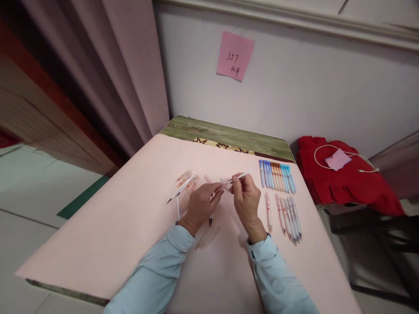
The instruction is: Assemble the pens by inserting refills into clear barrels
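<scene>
Above the middle of the table, my left hand [203,201] pinches a pale translucent pen barrel [225,185] between thumb and fingers. Facing it, my right hand [246,197] grips a thin white pen refill [242,175], its tip close to the barrel; whether it is inside I cannot tell. Left of my left hand lie loose white refills [179,190] with dark tips, beside clear barrel parts with pink and orange prints [183,175]. A dark-tipped refill [211,219] shows just below my left hand. Nearer me, faint clear parts [207,237] lie on the cloth.
At the back right is a row of blue, orange and turquoise pens [276,176]. In front lie pink and grey pens [290,218] and one separate pink pen [268,211]. Beyond the pink-covered table [131,209] at right are red cloth [327,187] and a white cable [363,161].
</scene>
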`<control>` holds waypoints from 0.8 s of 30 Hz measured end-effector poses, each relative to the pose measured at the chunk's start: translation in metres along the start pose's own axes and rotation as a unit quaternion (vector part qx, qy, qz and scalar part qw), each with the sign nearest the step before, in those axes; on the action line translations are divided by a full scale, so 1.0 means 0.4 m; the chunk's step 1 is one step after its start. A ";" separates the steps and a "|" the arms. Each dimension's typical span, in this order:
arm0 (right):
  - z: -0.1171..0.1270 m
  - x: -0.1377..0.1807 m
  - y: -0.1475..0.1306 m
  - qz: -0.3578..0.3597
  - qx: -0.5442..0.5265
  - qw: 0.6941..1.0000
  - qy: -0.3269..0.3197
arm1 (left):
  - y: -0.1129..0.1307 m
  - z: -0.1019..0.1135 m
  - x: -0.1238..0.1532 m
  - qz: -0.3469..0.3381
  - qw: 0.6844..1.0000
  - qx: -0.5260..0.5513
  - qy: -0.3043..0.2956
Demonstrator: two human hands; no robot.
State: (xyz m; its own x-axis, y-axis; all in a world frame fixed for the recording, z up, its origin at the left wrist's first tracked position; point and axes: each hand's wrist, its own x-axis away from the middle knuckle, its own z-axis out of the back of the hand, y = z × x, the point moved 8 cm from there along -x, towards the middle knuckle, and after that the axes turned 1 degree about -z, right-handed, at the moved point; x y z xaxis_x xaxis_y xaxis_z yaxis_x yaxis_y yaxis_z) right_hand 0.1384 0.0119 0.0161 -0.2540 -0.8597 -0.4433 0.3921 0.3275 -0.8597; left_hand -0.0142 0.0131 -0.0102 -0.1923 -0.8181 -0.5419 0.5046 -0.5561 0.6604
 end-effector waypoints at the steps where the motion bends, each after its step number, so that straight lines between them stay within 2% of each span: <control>1: 0.001 0.000 -0.004 0.002 0.004 1.000 0.002 | 0.001 0.002 0.001 -0.003 1.000 -0.008 -0.003; 7: 0.031 0.003 -0.025 -0.003 0.012 0.998 0.060 | -0.002 0.014 0.001 0.008 1.000 -0.029 0.003; 11: 0.015 0.004 -0.020 -0.006 0.006 0.999 0.032 | 0.004 0.017 0.001 -0.006 1.000 -0.024 0.007; 15: -0.015 0.005 -0.011 -0.007 0.020 0.999 -0.030 | 0.006 0.016 0.002 -0.003 1.000 -0.015 0.007; 20: -0.035 -0.005 0.025 -0.078 -0.053 0.989 -0.115 | -0.008 0.027 -0.003 0.052 0.996 0.061 0.025; 22: -0.015 -0.017 0.054 -0.121 -0.088 0.984 -0.098 | -0.028 0.047 -0.006 0.090 0.989 0.100 0.058; 24: 0.022 -0.029 0.091 -0.147 -0.084 0.985 -0.041 | -0.063 0.076 -0.005 0.141 0.975 0.130 0.109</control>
State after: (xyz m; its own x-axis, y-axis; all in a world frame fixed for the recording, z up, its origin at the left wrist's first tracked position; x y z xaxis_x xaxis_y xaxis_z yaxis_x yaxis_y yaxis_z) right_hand 0.1635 0.0301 -0.0080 -0.2594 -0.9536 -0.1528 0.1587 0.1140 -0.9807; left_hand -0.0519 0.0243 -0.0099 0.1208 -0.9095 -0.3977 0.2761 -0.3540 0.8935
